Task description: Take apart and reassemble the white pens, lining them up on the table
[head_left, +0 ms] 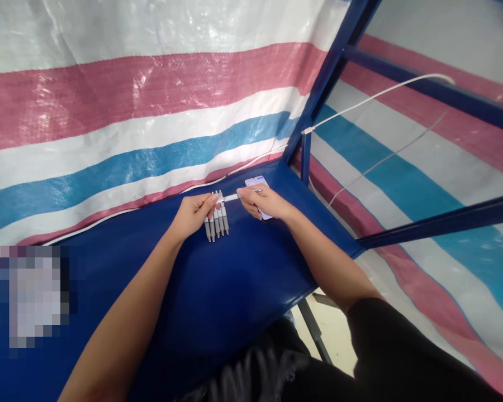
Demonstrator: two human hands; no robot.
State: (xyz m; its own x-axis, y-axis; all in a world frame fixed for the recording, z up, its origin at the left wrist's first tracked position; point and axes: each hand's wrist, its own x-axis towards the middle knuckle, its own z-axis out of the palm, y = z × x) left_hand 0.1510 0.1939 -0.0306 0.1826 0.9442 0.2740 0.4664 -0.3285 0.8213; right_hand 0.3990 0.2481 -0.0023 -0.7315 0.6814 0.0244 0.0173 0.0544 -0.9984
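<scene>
Between my two hands a white and grey pen [231, 197] lies nearly level above the table. My left hand [196, 213] pinches its left end with thumb and fingers. My right hand [260, 201] is closed round the other end, and a tip pokes out past the fingers. Below the held pen, several similar pens [218, 224] lie side by side, their grey ends toward me; my left hand hides part of them. A phone [255, 181] with a lit screen lies under my right hand, which covers much of it.
The pens and phone rest on a blue table [235, 273]. Striped plastic sheeting [151, 111] hangs behind and to the right. Blue metal frame bars [318, 84] rise at the right corner, with a white cable [373, 95] hung across. A pixelated patch [37, 301] covers something at the left.
</scene>
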